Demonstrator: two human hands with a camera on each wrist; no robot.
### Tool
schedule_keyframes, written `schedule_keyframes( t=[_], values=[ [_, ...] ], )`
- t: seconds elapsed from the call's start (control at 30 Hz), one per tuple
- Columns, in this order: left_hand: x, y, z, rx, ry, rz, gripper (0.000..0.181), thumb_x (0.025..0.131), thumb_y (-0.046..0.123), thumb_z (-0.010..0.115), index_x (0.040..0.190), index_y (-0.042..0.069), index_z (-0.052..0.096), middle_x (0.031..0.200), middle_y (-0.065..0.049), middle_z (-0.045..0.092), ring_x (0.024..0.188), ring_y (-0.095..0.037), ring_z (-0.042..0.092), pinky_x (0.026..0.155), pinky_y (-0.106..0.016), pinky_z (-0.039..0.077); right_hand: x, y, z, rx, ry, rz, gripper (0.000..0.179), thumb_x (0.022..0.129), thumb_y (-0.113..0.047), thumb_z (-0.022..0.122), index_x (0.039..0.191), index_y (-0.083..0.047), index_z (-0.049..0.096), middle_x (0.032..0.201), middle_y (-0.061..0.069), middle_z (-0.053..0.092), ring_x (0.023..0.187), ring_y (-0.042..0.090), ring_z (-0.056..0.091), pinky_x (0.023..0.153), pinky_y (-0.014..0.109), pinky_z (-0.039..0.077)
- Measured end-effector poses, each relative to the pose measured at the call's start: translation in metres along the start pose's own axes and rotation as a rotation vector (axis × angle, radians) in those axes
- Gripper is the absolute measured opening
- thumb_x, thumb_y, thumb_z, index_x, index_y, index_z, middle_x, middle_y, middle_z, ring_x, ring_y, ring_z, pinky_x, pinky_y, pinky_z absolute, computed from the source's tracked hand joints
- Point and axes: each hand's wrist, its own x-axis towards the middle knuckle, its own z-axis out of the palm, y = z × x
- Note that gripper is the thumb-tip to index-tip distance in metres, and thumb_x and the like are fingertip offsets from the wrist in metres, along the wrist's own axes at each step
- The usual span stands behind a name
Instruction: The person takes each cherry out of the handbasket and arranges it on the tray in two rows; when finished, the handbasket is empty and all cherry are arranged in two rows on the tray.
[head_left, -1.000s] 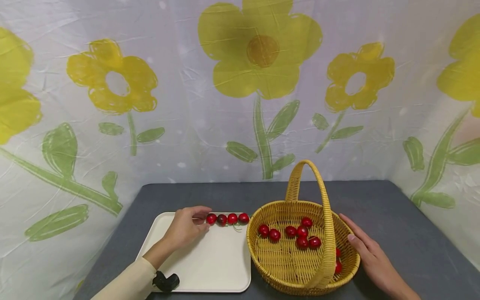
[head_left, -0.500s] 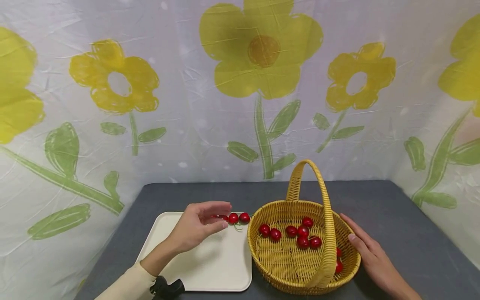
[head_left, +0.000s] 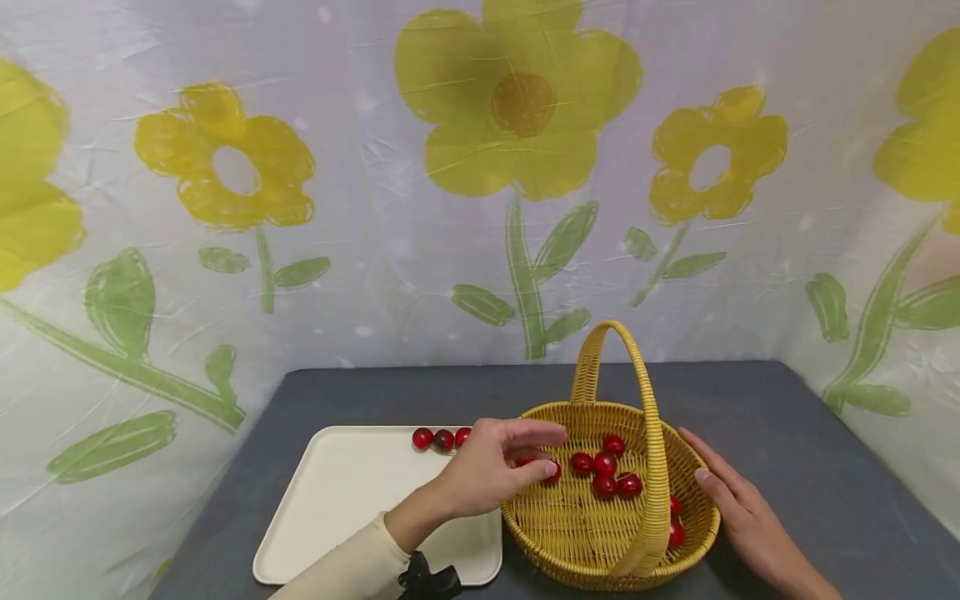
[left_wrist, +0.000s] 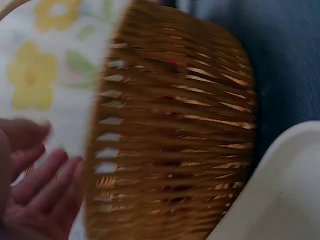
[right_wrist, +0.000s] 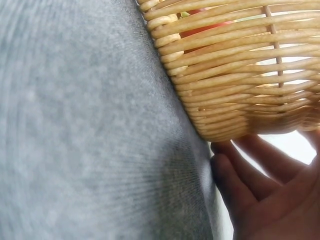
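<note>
My left hand [head_left: 498, 467] hovers over the left rim of a yellow wicker basket [head_left: 592, 542], fingers loosely bent and thumb apart, with nothing seen between them. Just beyond its fingertips, two red cherries [head_left: 553, 472] in the basket are partly hidden. In the left wrist view the hand [left_wrist: 42, 195] is beside the basket's upper edge [left_wrist: 165, 100], blurred. My right hand [head_left: 738, 508] rests against the basket's right side, its fingers fairly straight. Its fingertips touch the woven wall [right_wrist: 240, 90] in the right wrist view. More cherries [head_left: 604, 463] lie on the basket floor.
A white tray [head_left: 337, 517] lies left of the basket, with a row of cherries [head_left: 444, 440] along its far edge; my left hand covers the row's right end. The basket's tall arched handle [head_left: 648, 392] rises over its middle. A flowered cloth [head_left: 360, 275] hangs behind the dark table [head_left: 420, 387].
My left hand has left the cherry at the row's left end and swung right, across the tray to above the basket's left rim. The right hand and basket have stayed in place.
</note>
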Motion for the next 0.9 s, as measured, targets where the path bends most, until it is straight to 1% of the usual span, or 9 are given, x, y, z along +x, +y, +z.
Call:
schedule_keyframes(
  t=[0.1, 0.23, 0.33, 0.43, 0.5, 0.57, 0.67, 0.77, 0.9],
  values=[
    [0.008, -0.001, 0.014, 0.309, 0.01, 0.028, 0.041, 0.102, 0.011, 0.076, 0.143, 0.01, 0.073, 0.141, -0.007, 0.076, 0.1, -0.009, 0.077, 0.095, -0.03, 0.063, 0.001, -0.001, 0.0, 0.007, -0.004, -0.004, 0.055, 0.122, -0.043, 0.033, 0.175, -0.039, 0.021, 0.179, 0.017, 0.028, 0.157, 0.051, 0.035, 0.09, 0.019, 0.057],
    [0.019, -0.006, 0.026, 0.638, 0.009, 0.05, 0.039, 0.101, 0.011, 0.076, 0.14, 0.007, 0.074, 0.138, -0.007, 0.076, 0.107, -0.014, 0.076, 0.102, -0.029, 0.061, 0.0, -0.002, 0.0, 0.007, -0.004, -0.006, 0.055, 0.122, -0.042, 0.033, 0.176, -0.039, 0.02, 0.179, 0.018, 0.027, 0.157, 0.053, 0.034, 0.09, 0.019, 0.057],
    [0.025, -0.01, 0.033, 0.804, 0.013, 0.043, 0.035, 0.1, 0.013, 0.075, 0.135, 0.005, 0.076, 0.133, -0.007, 0.078, 0.123, -0.019, 0.075, 0.105, -0.032, 0.061, -0.001, -0.001, 0.0, 0.005, -0.004, -0.008, 0.055, 0.122, -0.04, 0.033, 0.175, -0.04, 0.02, 0.179, 0.018, 0.028, 0.156, 0.053, 0.035, 0.09, 0.019, 0.057],
    [0.026, -0.013, 0.038, 0.948, -0.006, 0.033, 0.027, 0.099, 0.015, 0.075, 0.124, 0.007, 0.08, 0.118, -0.004, 0.081, 0.108, -0.017, 0.078, 0.094, -0.03, 0.064, -0.002, 0.0, 0.0, -0.003, 0.0, -0.007, 0.055, 0.122, -0.04, 0.034, 0.175, -0.041, 0.021, 0.179, 0.016, 0.03, 0.156, 0.045, 0.038, 0.091, 0.02, 0.058],
    [0.027, -0.013, 0.04, 1.032, -0.03, 0.023, 0.012, 0.097, 0.017, 0.076, 0.106, 0.011, 0.082, 0.099, 0.001, 0.079, 0.091, -0.012, 0.076, 0.083, -0.027, 0.064, -0.002, 0.0, 0.0, -0.008, 0.003, -0.006, 0.054, 0.122, -0.04, 0.034, 0.175, -0.042, 0.022, 0.179, 0.015, 0.03, 0.156, 0.036, 0.04, 0.092, 0.02, 0.058],
    [0.027, -0.013, 0.042, 1.086, -0.05, 0.014, 0.009, 0.096, 0.018, 0.078, 0.086, 0.017, 0.077, 0.083, 0.005, 0.072, 0.077, -0.009, 0.069, 0.073, -0.025, 0.061, -0.002, 0.001, 0.0, -0.006, 0.005, -0.005, 0.054, 0.122, -0.041, 0.034, 0.174, -0.042, 0.022, 0.179, 0.015, 0.03, 0.156, 0.034, 0.04, 0.092, 0.02, 0.058],
    [0.027, -0.01, 0.042, 1.08, -0.07, -0.012, 0.021, 0.094, 0.017, 0.08, 0.076, 0.022, 0.073, 0.076, 0.01, 0.068, 0.072, -0.005, 0.066, 0.069, -0.022, 0.057, -0.002, 0.0, 0.0, -0.004, 0.002, -0.004, 0.054, 0.122, -0.041, 0.034, 0.175, -0.042, 0.021, 0.179, 0.015, 0.029, 0.157, 0.04, 0.038, 0.093, 0.019, 0.057],
    [0.027, -0.009, 0.041, 0.993, -0.094, -0.029, 0.017, 0.095, 0.015, 0.082, 0.081, 0.025, 0.079, 0.081, 0.013, 0.073, 0.075, -0.001, 0.066, 0.067, -0.02, 0.055, -0.001, -0.001, 0.0, -0.003, -0.001, -0.003, 0.055, 0.122, -0.041, 0.033, 0.175, -0.041, 0.021, 0.179, 0.015, 0.029, 0.157, 0.051, 0.034, 0.093, 0.018, 0.056],
    [0.028, -0.009, 0.039, 0.931, -0.11, -0.051, 0.012, 0.094, 0.013, 0.083, 0.09, 0.024, 0.084, 0.088, 0.013, 0.077, 0.079, -0.001, 0.068, 0.067, -0.02, 0.056, -0.001, -0.001, 0.0, -0.016, 0.003, -0.005, 0.055, 0.122, -0.042, 0.033, 0.175, -0.041, 0.021, 0.179, 0.014, 0.03, 0.157, 0.051, 0.034, 0.094, 0.017, 0.055]
  ],
)
